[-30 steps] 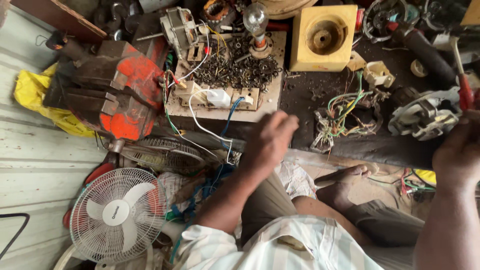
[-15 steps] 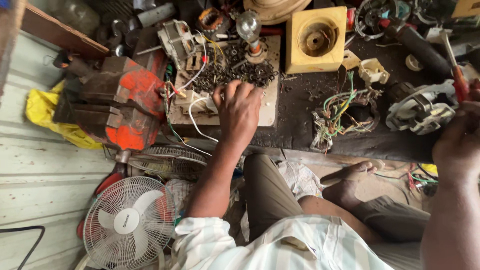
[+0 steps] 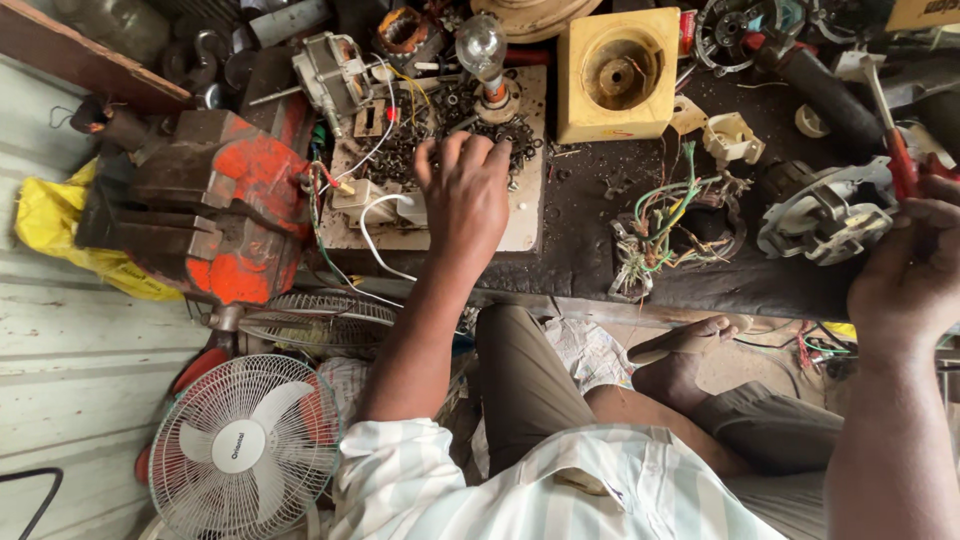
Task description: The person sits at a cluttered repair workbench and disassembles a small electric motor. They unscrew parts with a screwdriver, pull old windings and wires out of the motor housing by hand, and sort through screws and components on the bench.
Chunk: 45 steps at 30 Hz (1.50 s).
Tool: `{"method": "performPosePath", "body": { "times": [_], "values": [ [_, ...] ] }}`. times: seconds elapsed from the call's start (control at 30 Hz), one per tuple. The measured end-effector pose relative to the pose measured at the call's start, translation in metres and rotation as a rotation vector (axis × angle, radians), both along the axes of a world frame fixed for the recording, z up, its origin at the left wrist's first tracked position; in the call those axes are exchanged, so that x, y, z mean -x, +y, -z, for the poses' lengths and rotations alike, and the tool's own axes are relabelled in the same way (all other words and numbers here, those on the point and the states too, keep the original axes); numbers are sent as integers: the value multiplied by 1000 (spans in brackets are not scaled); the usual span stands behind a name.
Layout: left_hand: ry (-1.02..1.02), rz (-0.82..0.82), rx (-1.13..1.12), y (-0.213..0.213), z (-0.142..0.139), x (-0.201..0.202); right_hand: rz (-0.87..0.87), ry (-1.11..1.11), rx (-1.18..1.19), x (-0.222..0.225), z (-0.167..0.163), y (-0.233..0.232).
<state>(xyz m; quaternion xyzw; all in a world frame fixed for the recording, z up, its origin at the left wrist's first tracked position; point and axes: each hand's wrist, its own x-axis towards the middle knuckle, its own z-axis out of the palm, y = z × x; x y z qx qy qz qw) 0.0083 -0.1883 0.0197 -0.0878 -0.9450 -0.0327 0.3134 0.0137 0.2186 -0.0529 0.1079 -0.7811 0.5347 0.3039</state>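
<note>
My left hand (image 3: 465,190) reaches forward over a white board (image 3: 525,215). Its fingers are spread, and the tips rest in a pile of small dark screws and nuts (image 3: 405,150); nothing shows in its grip. My right hand (image 3: 915,270) is at the right edge, closed around a red-handled screwdriver (image 3: 903,160) whose shaft points away from me. It hovers just right of a white fan motor housing (image 3: 825,215) lying on the dark bench.
An orange-red bench vise (image 3: 210,215) stands left of the board. A light bulb (image 3: 482,45) is mounted at the board's far end, beside a yellow block with a round hole (image 3: 617,75). Tangled wires (image 3: 670,225) lie mid-bench. A white fan (image 3: 245,450) stands below left.
My left hand has moved forward from the bench's near edge to the screw pile on the board. My right hand stays at the right with the screwdriver.
</note>
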Motion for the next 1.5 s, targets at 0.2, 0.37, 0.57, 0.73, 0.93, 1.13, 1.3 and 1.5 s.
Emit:
{"method": "performPosePath", "body": {
  "times": [0.2, 0.37, 0.57, 0.73, 0.93, 1.13, 1.3, 1.5],
  "values": [
    [34, 176, -178, 14, 16, -28, 41, 22, -50, -4, -1, 4],
    [-62, 216, -243, 32, 31, -52, 116, 81, -184, -5, -5, 2],
    [16, 37, -178, 24, 17, -63, 86, 32, -101, -5, 1, 5],
    [69, 16, -216, 28, 9, -64, 79, 54, -163, -2, 15, 14],
    [-232, 434, -548, 62, 22, -83, 149, 22, -213, -3, 30, 25],
    [-254, 508, -523, 87, 31, -79, 213, 19, -338, -2, 28, 26],
    [-220, 517, -509, 99, 43, -63, 212, -9, -348, -4, 18, 20],
    [-269, 633, -559, 95, 54, -51, 257, 140, -516, -2, 8, 18]
  ]
}}
